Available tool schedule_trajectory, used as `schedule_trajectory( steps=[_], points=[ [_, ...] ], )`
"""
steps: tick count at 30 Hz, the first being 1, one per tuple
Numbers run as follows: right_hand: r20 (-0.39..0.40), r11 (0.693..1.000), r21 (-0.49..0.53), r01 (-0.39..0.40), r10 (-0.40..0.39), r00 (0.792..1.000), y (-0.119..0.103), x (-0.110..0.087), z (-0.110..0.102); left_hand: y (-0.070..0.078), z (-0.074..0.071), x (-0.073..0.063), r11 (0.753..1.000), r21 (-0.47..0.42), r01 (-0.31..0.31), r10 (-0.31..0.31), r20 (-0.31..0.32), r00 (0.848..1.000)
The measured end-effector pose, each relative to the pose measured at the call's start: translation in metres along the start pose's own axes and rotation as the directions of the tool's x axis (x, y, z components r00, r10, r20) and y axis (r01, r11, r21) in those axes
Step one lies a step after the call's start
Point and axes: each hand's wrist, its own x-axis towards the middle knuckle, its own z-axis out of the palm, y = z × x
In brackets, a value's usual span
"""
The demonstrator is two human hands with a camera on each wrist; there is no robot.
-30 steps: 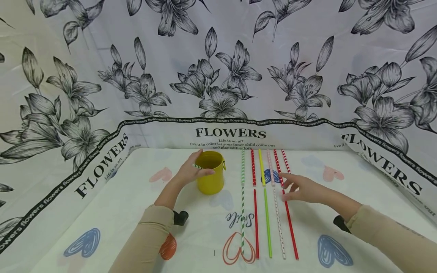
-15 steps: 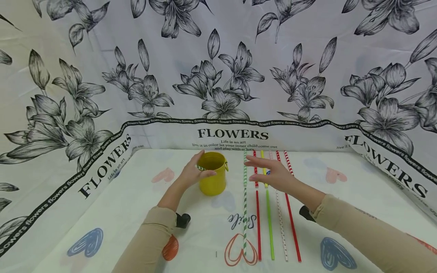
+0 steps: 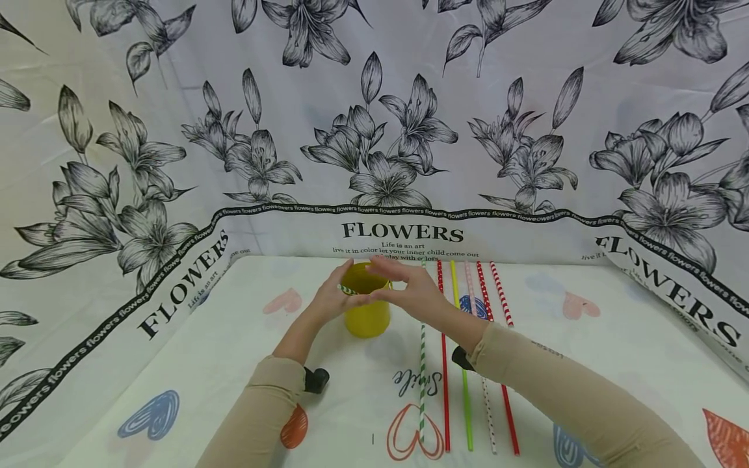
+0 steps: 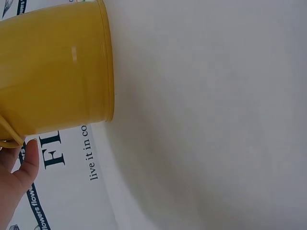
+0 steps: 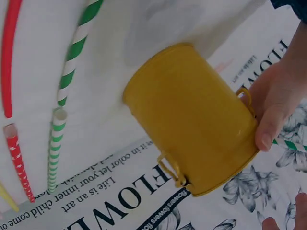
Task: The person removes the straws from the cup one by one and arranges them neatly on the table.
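Observation:
A yellow metal bucket [image 3: 367, 323] with small ring handles [image 5: 171, 168] stands on the table; it fills the upper left of the left wrist view. My left hand [image 3: 326, 302] grips its left side, the thumb against the rim in the right wrist view. A green-and-white striped straw [image 5: 290, 144] sticks out past the rim beside that thumb. Over the right side of the bucket's mouth hovers my right hand [image 3: 409, 292], thumb and fingers apart with nothing between them. Its fingertips [image 5: 301, 211] show at the lower right corner of the right wrist view, beyond the rim.
Two rows of straws lie right of the bucket, partly under my right forearm: among them a green-striped straw [image 3: 422, 390], a red straw [image 3: 446, 396], a lime-green straw [image 3: 468, 416] and a red-and-white striped straw [image 3: 502, 296]. A flower-printed cloth backdrop [image 3: 404, 175] rises behind.
My right hand has travelled left from above the far-right straws, across the row, to the bucket's mouth. My left hand has stayed at the bucket, which has not moved on the table.

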Motion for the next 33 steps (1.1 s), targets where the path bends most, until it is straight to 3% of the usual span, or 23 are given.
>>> schedule_trajectory(
  steps=[5, 12, 18, 26, 33],
  points=[
    [0.007, 0.998, 0.025, -0.062, 0.062, 0.998, 0.0, 0.01, 0.018, -0.001, 0.0, 0.0, 1.0, 0.0, -0.021, 0.021, -0.007, 1.0],
    [0.004, 0.993, 0.083, -0.085, 0.085, 0.996, 0.003, 0.022, 0.037, -0.002, -0.002, -0.001, 1.0, -0.015, -0.016, 0.016, -0.003, 1.0],
    [-0.05, 0.997, 0.007, -0.082, 0.082, 0.995, 0.004, 0.026, 0.048, -0.004, -0.002, 0.0, 0.998, -0.045, -0.047, 0.047, -0.001, 0.999],
    [-0.079, 0.996, -0.019, -0.088, 0.087, 0.993, 0.0, 0.028, 0.05, -0.004, 0.0, 0.001, 0.998, -0.05, -0.023, 0.023, 0.01, 1.0],
    [-0.117, 0.992, 0.013, -0.125, 0.126, 0.985, -0.001, 0.025, 0.037, -0.004, 0.001, 0.003, 1.0, -0.026, 0.007, -0.007, -0.004, 1.0]
  ],
)
